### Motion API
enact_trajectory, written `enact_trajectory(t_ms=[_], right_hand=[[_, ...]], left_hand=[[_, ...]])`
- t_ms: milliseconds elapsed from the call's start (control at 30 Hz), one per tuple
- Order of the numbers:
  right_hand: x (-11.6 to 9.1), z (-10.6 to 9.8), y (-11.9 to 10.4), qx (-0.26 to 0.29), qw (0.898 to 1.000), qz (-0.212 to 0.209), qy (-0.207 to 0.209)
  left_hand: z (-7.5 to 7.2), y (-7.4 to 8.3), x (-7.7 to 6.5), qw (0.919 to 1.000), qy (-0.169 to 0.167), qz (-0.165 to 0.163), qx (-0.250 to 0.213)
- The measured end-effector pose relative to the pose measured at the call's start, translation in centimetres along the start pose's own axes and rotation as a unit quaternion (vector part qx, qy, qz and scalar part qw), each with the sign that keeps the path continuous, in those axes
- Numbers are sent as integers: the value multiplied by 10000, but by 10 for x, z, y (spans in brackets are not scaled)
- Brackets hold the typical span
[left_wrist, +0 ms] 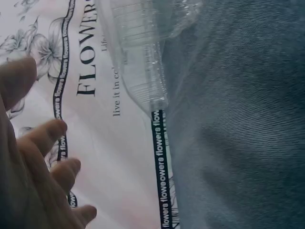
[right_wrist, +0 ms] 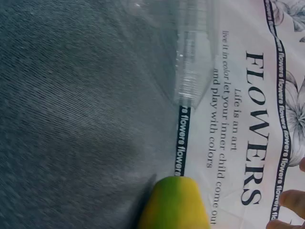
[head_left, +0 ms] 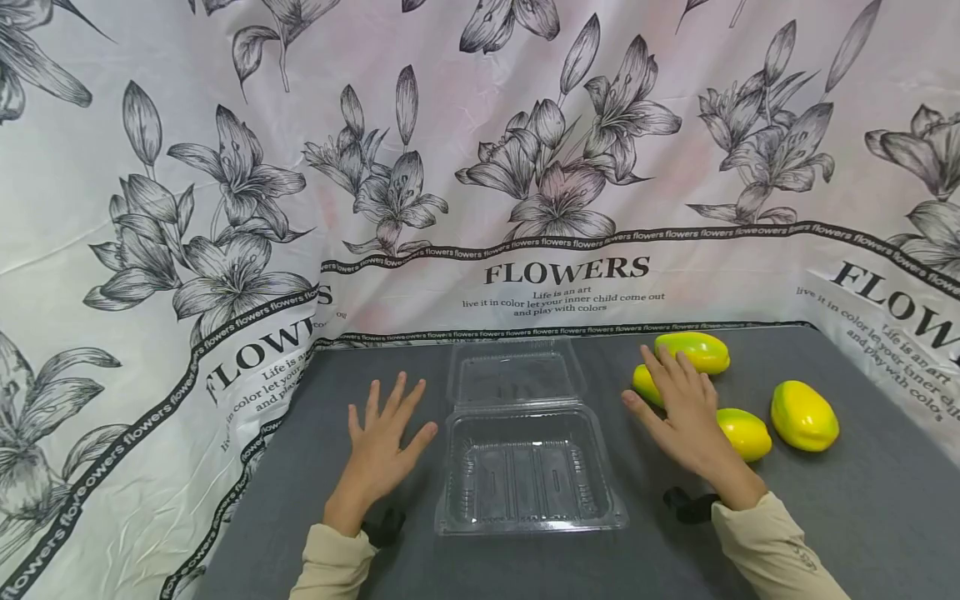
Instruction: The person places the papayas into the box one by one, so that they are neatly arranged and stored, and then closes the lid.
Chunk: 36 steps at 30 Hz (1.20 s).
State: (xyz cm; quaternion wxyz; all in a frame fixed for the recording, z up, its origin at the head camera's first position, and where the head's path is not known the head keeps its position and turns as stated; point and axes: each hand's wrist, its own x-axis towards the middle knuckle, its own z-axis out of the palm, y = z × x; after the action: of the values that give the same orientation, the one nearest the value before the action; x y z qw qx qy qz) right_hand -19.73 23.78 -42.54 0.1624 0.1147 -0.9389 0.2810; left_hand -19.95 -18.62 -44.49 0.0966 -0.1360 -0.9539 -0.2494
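Observation:
A clear plastic clamshell box (head_left: 531,527) sits on the grey table with its lid (head_left: 517,379) folded back, nothing inside. To its left my left hand (head_left: 384,446) is held with fingers spread and empty. My right hand (head_left: 684,421), also with straight spread fingers, is to the right of the box and overlaps some yellow-green, mango-like fruits in the head view. One fruit (head_left: 693,352) lies beyond the fingertips, a partly hidden one (head_left: 645,385) behind them, and another (head_left: 746,435) beside the wrist. In the right wrist view, a fruit (right_wrist: 175,205) shows at the bottom, apart from the fingertips (right_wrist: 291,202).
A further yellow fruit (head_left: 804,417) lies farthest right. The grey table (head_left: 862,517) is bordered at the back and sides by a hanging white cloth (head_left: 405,292) with flower prints and lettering. Dark bands (head_left: 690,506) with small devices sit at both wrists.

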Motion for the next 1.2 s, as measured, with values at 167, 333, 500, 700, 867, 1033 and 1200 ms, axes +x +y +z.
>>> enact_trajectory(t_ms=[167,333,500,700,867,1033,1200], right_hand=[[-4,10,2,145,9999,24,-68],[-9,21,3,297,9995,-34,-99],[-13,32,0,477,9985,-221,-159],[-13,44,-3,488,9964,-640,-267],[-14,50,-5,399,9958,-700,-441],[-14,54,-5,515,9951,-662,-533],[-13,57,-4,551,9951,-555,-601]], left_hand=[[6,0,-5,9989,-268,184,-343],[11,-1,-8,9938,-522,577,-791],[16,-3,-11,9792,-731,1335,-1338],[23,-3,-13,9737,-896,1524,-1435],[27,-5,-12,9728,-784,1566,-1518],[31,-6,-12,9730,-682,1512,-1602],[33,-6,-13,9742,-691,1278,-1727]])
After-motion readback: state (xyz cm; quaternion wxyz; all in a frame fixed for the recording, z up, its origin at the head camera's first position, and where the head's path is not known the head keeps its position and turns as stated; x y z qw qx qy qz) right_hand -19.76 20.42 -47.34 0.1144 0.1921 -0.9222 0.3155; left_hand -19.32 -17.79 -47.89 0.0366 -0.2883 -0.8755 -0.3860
